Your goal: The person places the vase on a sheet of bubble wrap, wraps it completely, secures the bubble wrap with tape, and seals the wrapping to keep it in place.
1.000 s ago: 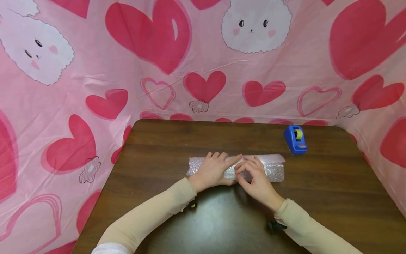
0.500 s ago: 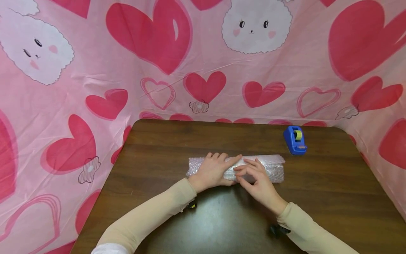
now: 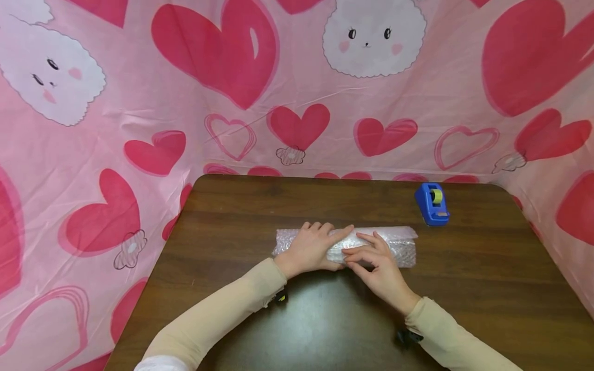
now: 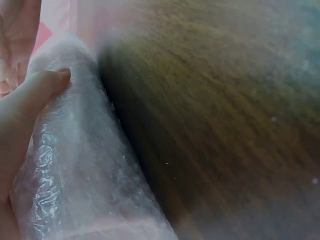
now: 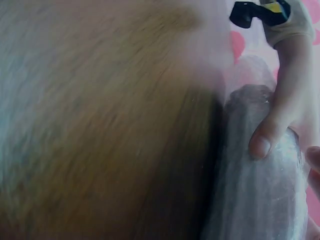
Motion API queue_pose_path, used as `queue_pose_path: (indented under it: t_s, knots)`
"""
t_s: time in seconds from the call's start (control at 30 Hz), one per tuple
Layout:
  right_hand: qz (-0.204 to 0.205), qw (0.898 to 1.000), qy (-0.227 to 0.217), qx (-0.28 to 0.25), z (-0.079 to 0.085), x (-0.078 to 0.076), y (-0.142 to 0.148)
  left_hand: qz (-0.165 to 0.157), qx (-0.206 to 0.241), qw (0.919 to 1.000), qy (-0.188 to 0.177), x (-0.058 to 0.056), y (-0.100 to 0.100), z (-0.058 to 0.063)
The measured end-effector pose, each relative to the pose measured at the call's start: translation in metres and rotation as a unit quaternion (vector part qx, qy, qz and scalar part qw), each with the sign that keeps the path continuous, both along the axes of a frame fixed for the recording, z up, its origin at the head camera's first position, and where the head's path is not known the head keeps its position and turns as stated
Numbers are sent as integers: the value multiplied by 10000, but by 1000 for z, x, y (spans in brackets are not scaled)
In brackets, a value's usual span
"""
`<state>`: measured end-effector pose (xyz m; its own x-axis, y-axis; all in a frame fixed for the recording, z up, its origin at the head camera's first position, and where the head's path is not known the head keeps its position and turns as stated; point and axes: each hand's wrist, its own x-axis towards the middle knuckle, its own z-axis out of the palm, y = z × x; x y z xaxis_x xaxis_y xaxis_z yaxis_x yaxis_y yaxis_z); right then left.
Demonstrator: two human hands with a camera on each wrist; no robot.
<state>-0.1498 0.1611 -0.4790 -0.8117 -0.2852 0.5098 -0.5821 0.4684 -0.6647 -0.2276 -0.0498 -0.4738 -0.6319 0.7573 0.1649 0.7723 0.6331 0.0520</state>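
A roll of clear bubble wrap (image 3: 402, 250) lies lengthwise across the middle of the table; what is inside it is hidden. My left hand (image 3: 310, 248) holds the roll left of its middle, fingers over the far side. In the left wrist view the left thumb (image 4: 47, 85) presses along the side of the bubble wrap (image 4: 90, 150). My right hand (image 3: 382, 270) is just to the right, thumb and index finger bent together at the wrap's near edge, other fingers stretched over the top. At the right wrist view's edge, its fingertips (image 5: 314, 157) show beside the roll (image 5: 255, 200).
A blue tape dispenser (image 3: 432, 204) with a yellowish roll stands at the back right of the brown wooden table (image 3: 232, 206). A pink cloth (image 3: 287, 77) printed with hearts hangs behind and at both sides. Small dark devices sit under both wrists.
The left hand keeps its place on the roll. The right hand has shifted slightly down and right at the wrist, its thumb and index finger a little lower on the near edge.
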Motion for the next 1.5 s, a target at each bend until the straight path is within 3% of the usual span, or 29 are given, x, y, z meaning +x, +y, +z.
queue_pose_path:
  t_s: [0.5,0.7,0.8,0.93,1.0,1.1,1.27,1.37,1.5]
  knots:
    - [197,9940,892,600,-17,-10,6,-4,-120,9987,-501,-8,0,5]
    - [140,9930,770,884,-9,-14,10,-15,-114,9982,-589,-10,0,7]
    - [181,9821,863,1662,-5,-16,12,-24,-175,9969,-771,-14,0,8]
    - [378,9577,1014,2665,-1,-19,18,-83,-314,9942,-1030,-18,0,10]
    - [497,9582,789,2703,3,-21,22,-151,-352,9934,-1085,-19,-1,10]
    - [523,9709,185,2328,11,-24,24,-173,-400,9942,-985,-19,-2,11]
    - [35,9816,-395,1866,23,-32,17,-16,-561,9956,-747,-16,1,12]
    - [-395,9783,-399,1994,23,-37,10,71,-714,9958,-562,-12,4,12]
    - [-734,9619,-406,2604,18,-41,6,84,-787,9964,-318,-7,5,10]
